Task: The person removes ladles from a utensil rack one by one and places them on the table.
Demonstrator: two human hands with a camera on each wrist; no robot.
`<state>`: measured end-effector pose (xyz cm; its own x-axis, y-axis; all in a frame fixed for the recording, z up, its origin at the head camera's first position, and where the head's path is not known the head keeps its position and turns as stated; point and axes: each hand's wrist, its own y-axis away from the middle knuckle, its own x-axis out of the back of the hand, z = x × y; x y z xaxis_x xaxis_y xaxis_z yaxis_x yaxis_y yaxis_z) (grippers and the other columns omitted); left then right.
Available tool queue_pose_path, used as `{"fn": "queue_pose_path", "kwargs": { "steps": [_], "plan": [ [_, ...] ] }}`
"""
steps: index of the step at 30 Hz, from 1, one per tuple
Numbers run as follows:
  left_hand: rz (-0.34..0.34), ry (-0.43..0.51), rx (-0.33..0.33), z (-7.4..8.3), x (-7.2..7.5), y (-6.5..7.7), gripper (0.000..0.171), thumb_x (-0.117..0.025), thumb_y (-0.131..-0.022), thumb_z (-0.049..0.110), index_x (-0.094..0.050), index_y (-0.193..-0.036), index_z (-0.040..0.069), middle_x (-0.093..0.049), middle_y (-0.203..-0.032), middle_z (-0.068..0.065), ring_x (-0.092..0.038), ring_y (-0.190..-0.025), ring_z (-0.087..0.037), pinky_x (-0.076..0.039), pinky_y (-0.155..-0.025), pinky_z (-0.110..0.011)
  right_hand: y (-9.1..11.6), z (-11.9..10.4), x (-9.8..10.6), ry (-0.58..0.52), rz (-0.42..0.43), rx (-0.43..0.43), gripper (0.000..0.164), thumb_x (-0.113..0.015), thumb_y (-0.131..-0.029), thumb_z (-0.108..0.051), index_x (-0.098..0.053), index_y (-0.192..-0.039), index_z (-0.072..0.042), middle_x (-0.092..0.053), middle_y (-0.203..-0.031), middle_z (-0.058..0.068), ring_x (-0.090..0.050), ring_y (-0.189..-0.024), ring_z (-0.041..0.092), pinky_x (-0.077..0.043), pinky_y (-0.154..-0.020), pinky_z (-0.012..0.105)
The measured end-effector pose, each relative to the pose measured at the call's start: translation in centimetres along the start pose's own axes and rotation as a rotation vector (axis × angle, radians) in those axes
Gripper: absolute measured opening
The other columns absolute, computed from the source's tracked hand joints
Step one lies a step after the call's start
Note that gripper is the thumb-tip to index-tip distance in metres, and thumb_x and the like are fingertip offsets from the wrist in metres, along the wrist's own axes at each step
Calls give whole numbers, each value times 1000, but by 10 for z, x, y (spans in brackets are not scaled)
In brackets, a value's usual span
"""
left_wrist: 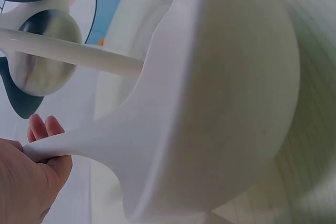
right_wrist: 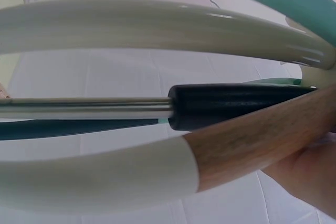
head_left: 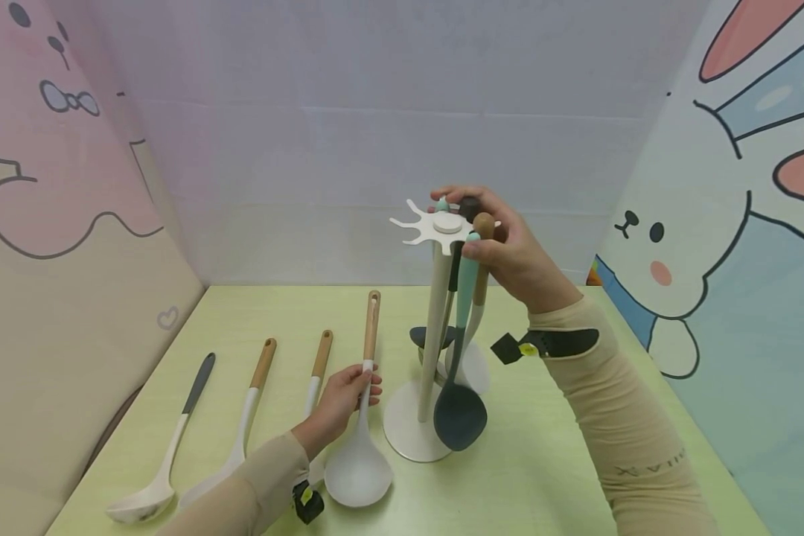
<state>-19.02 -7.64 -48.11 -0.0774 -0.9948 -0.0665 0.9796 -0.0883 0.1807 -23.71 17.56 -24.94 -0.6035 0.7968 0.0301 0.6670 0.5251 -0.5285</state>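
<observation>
Left hand — fingers and thumb curled round neck of large white ladle with light-wood handle, bowl at 6 o'clock from hand. White round-based utensil stand upright at 2 o'clock from bowl. Right hand at stand's top — fingers curved round hanging handles, thumb gripping dark round-bowled ladle with mint-green handle. White ladle with grey handle at 9 o'clock, on pale yellow-green table.

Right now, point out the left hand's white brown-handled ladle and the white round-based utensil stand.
White ladle (head_left: 358, 474), head view, on its bowl.
White stand (head_left: 432, 351), head view, on its pole.
</observation>
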Motion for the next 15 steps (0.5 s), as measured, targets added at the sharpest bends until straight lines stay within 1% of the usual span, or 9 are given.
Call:
{"fn": "queue_pose_path", "kwargs": {
  "steps": [4, 7, 11, 15],
  "plan": [
    [-11, 6, 9, -4, 0, -3, 32, -44, -105, 3, -51, -127, -18, -65, -99, -19, -63, -78, -11, -57, -73, -27, -1, 0, 0, -4, -1, 2, 60, -86, -76, -42, -58, -124, -19, -42, -147, 8, -49, -117, 19, -45, -91, 29],
    [-18, 1, 3, -6, 0, -5, 32, -44, -105, 4, -50, -127, -19, -64, -100, -21, -63, -78, -11, -58, -72, -27, -1, 0, -1, -14, -2, 2, 60, -86, -76, -42, -58, -124, -19, -43, -146, 8, -49, -121, 20, -45, -92, 29],
    [-14, -11, 0, -8, 1, -6, 32, -45, -105, 5, -51, -126, -19, -64, -99, -20, -63, -77, -12, -58, -72, -29, -1, -1, -2, -28, -4, 1, 61, -87, -76, -42, -57, -124, -18, -44, -145, 8, -49, -125, 21, -45, -93, 29],
    [-12, -21, 7, -10, 3, -9, 31, -45, -105, 4, -52, -124, -19, -64, -98, -20, -63, -77, -12, -58, -72, -30, 0, -2, -3, -22, -1, -3, 62, -87, -75, -43, -57, -124, -18, -42, -147, 10, -49, -125, 21, -45, -93, 29]
  ]
}}
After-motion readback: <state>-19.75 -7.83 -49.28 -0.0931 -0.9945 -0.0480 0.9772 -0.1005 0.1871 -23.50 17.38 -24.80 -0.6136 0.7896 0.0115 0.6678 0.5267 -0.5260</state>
